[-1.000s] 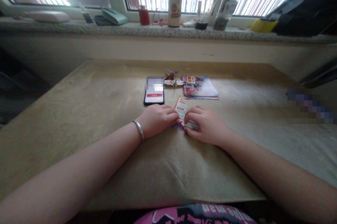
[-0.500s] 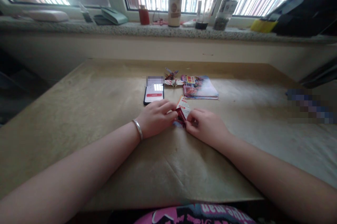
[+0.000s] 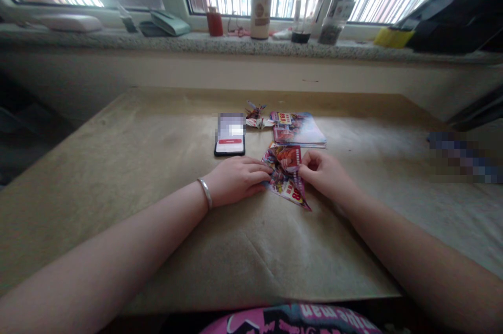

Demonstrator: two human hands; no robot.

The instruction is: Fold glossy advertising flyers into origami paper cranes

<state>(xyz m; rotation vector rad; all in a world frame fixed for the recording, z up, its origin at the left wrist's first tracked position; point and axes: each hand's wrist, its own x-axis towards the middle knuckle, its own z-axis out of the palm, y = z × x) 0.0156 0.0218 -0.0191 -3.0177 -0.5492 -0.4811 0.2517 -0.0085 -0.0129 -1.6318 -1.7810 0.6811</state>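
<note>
A colourful printed sheet of paper [image 3: 283, 167], creased and partly unfolded, lies on the table between my hands. My right hand [image 3: 326, 171] pinches its right edge between thumb and fingers and lifts that side a little. With fingers stretched out flat, my left hand [image 3: 243, 179] rests on the sheet's left edge. Behind the sheet is a stack of similar printed sheets [image 3: 301, 129]. A folded paper crane [image 3: 257, 117] stands to the left of that stack. Beyond my left hand lies a phone [image 3: 230, 141], its screen lit.
The table [image 3: 188, 266] has a yellowish-brown cover. A stone windowsill [image 3: 228, 46] behind it bears a red container [image 3: 214, 22], a tall cylinder [image 3: 261, 4], a pale green case [image 3: 168, 24] and a black bag [image 3: 451, 14]. A blurred bluish object [image 3: 463, 158] is at the right edge.
The paper has been opened out from a small folded shape, and its printed colour side now shows. My right hand has moved right with its edge; my left hand has flattened.
</note>
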